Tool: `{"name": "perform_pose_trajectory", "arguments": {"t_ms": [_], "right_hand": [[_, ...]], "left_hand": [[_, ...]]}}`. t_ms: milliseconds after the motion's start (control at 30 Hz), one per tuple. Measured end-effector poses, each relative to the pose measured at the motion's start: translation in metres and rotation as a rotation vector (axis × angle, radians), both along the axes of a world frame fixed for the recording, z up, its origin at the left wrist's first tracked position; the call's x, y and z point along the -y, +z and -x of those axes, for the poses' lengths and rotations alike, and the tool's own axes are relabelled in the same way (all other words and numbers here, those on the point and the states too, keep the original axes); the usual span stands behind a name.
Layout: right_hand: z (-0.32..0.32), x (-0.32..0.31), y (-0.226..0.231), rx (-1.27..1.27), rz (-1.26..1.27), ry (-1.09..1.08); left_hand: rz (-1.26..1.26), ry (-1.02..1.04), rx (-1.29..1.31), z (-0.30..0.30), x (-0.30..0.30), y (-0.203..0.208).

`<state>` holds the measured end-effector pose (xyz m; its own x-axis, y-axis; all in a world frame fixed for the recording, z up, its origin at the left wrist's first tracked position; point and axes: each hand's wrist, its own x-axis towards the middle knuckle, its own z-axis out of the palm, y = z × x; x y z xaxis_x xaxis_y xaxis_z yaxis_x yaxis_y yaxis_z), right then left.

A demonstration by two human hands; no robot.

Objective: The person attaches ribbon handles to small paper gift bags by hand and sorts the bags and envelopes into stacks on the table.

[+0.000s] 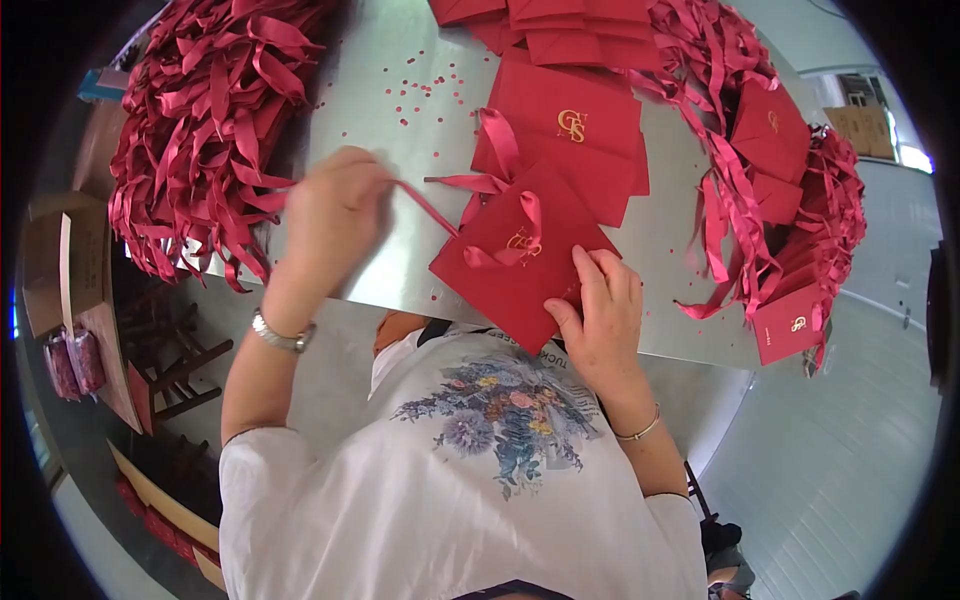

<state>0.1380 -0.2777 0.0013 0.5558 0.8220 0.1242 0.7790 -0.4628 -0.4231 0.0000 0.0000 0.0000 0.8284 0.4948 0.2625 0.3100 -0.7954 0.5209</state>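
My left hand, a little smeared by motion, is closed on a red ribbon above the table's near edge. The ribbon runs taut to the upper left edge of a red paper bag with a gold emblem. Gripping that bag at its lower right edge is my right hand, thumb on top and fingers bent over the side. A loop of ribbon lies across the bag's face. Beneath and behind it are more flat red bags, with another ribbon curling up between them.
A big heap of ribboned bags covers the table's left end. More ribboned bags pile up on the right, some overhanging the near edge. Small red paper dots are scattered on the shiny metal table. Wooden stools stand at lower left.
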Motion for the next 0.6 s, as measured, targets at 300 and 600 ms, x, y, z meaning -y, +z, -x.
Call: {"name": "perform_pose_trajectory", "arguments": {"t_ms": [300, 600], "right_hand": [[-0.002, -0.004, 0.014, -0.043, 0.027, -0.017], [-0.012, -0.048, 0.024, -0.502, -0.153, -0.139]], "left_hand": [[-0.164, 0.027, 0.096, -0.002, 0.030, 0.034], [0.239, -0.218, 0.088, -0.006, 0.062, -0.002]]}}
